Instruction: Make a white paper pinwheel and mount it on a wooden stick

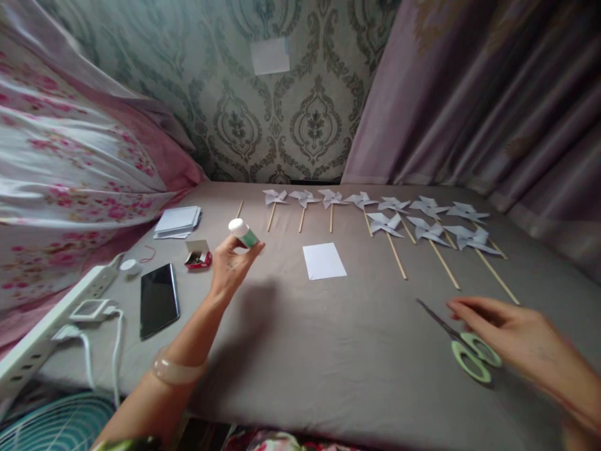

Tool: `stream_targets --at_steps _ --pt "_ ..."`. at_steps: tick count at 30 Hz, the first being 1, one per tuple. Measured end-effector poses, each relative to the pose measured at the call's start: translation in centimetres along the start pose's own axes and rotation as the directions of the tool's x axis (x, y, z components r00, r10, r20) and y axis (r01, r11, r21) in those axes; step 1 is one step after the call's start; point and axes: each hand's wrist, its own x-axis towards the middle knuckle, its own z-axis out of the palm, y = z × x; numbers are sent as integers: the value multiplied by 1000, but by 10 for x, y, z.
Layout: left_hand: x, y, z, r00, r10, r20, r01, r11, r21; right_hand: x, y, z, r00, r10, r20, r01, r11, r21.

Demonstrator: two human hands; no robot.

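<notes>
My left hand is raised above the grey sheet and grips a glue stick with a white cap and green body. My right hand hovers low at the right, fingers stretched out over the green-handled scissors lying on the sheet; whether it touches them I cannot tell. A white square of paper lies between the hands. Several white paper pinwheels on wooden sticks lie in rows along the far side.
At the left lie a stack of white paper, a small red box, a black phone, a white round object and a power strip with a cable. Floral fabric hangs left, purple curtain right.
</notes>
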Motion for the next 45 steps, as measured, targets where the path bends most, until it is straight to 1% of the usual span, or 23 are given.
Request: stream_targets --at_steps 1,2,3,4,5,7,9,10,11,13,15,17,19,21,23,25,26,27,29,32,36,40,45 --pt "-6 16 7 998 36 44 -34 999 -42 1 -22 10 999 3 46 -10 988 152" --pt "-12 32 16 992 70 101 -60 993 -100 1 -44 21 997 -34 67 12 953 304" --pt "-18 46 25 982 104 158 -77 983 -167 1 -64 34 992 -77 101 26 902 431" --pt "-25 58 34 967 138 214 -85 967 -240 1 -82 46 981 -115 158 10 837 547" --pt "-31 67 44 954 166 251 -89 952 -293 0 -98 59 966 -131 224 -48 757 652" --pt "-43 77 62 942 180 283 -73 934 -349 -2 -119 83 909 -145 391 -248 566 787" --pt "-52 78 78 932 174 316 -42 922 -384 -4 -129 103 796 -179 579 -497 354 793" --pt "-55 75 84 930 165 329 -22 917 -399 -6 -130 112 749 -199 632 -582 257 771" --pt "-58 72 89 928 153 339 -1 912 -410 -7 -130 119 724 -202 660 -636 176 751" --pt "-61 64 97 921 137 364 28 909 -416 -9 -128 130 707 -173 686 -686 66 724" --pt "-61 54 100 906 159 393 6 922 -387 -7 -124 133 726 -122 677 -680 21 733" --pt "-59 44 100 889 202 410 -85 954 -287 2 -120 128 773 -67 631 -630 41 776" --pt "-56 34 97 883 237 406 -212 972 -107 17 -117 117 837 -12 546 -541 129 831" --pt "-55 24 94 877 265 400 -324 942 86 36 -113 103 905 18 424 -411 288 865" --pt "-56 19 91 851 304 428 -421 882 211 54 -112 92 963 -21 267 -227 463 857" --pt "-58 18 90 795 344 500 -517 816 260 68 -114 86 975 -139 174 -41 655 755" --pt "-60 19 89 764 354 540 -555 787 268 73 -116 85 968 -213 133 69 735 674" --pt "-62 20 88 737 357 575 -584 764 274 77 -120 85 955 -280 99 174 796 579" --pt "-66 24 88 708 347 616 -613 734 291 81 -130 88 926 -373 61 323 865 385" --pt "-69 25 87 699 341 628 -630 709 317 81 -148 92 882 -461 95 442 880 175" --pt "-69 23 88 687 356 634 -651 689 319 80 -165 95 818 -543 190 548 836 29" --pt "-68 22 88 683 345 644 -650 688 321 80 -172 97 759 -605 242 624 781 -2" --pt "-68 25 88 684 333 649 -642 698 318 78 -179 97 702 -635 323 669 743 6"
